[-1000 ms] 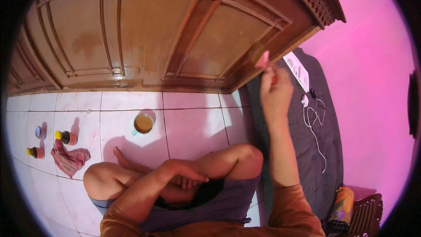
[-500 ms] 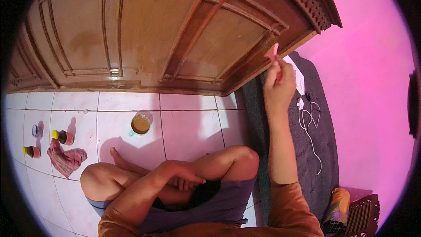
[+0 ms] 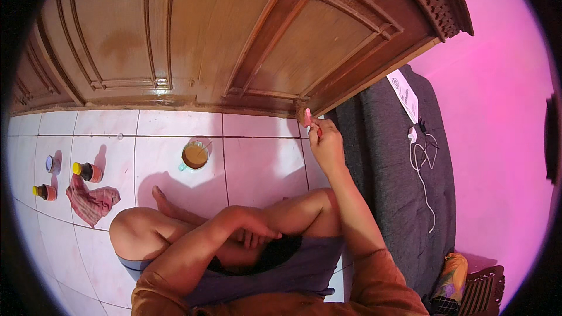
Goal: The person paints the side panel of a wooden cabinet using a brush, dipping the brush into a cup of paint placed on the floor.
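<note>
My right hand (image 3: 328, 145) is closed around a paintbrush (image 3: 308, 118) with a red handle. The brush tip is at the lower right corner of a brown wooden cabinet (image 3: 193, 35), close above the floor; whether the bristles touch the wood I cannot make out. My left hand (image 3: 256, 229) rests loosely over my crossed legs, fingers partly bent and holding nothing. On the tiles before me stands a cup (image 3: 195, 155) of brown liquid, with a thin stick-like thing leaning in it.
At left are two yellow-capped bottles (image 3: 88, 172), a small round tin (image 3: 52, 164) and a crumpled checked cloth (image 3: 92, 200). To the right lies a dark grey mattress (image 3: 386, 175) bearing a printed paper (image 3: 404, 95) and a white charger cable (image 3: 422, 190). A pink wall (image 3: 497, 111) rises beyond.
My right hand has brought the paintbrush down and to the left, from the cabinet's right side to its bottom corner. The left hand has stayed in place. The view has shifted slightly.
</note>
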`<state>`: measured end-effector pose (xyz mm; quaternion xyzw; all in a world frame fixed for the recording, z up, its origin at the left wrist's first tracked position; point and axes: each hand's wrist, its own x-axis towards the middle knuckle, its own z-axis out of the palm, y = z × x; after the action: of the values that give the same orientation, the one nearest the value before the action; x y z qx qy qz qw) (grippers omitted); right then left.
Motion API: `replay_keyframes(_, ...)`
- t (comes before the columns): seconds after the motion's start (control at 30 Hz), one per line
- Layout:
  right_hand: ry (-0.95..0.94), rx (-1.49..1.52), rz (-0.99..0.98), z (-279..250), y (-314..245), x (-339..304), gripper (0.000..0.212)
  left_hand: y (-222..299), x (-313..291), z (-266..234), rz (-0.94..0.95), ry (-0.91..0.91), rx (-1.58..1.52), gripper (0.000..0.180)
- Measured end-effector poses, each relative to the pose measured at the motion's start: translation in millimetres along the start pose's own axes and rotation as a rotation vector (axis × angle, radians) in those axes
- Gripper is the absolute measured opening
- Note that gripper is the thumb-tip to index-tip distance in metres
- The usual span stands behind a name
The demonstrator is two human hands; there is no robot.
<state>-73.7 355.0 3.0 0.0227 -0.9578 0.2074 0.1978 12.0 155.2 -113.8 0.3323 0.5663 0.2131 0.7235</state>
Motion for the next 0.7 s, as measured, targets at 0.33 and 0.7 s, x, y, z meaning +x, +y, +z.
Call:
replay_keyframes(0.33,0.063,-0.141,-0.018,19.3,8.0,19.4,0.020,8.8,-21.8,-1.2,0.043,-0.009,-0.027,0.072)
replay_keyframes(0.7,0.058,-0.089,-0.104,33.5,1.5,15.6,0.024,-5.5,-6.0,-1.1,0.068,-0.026,-0.064,0.072)
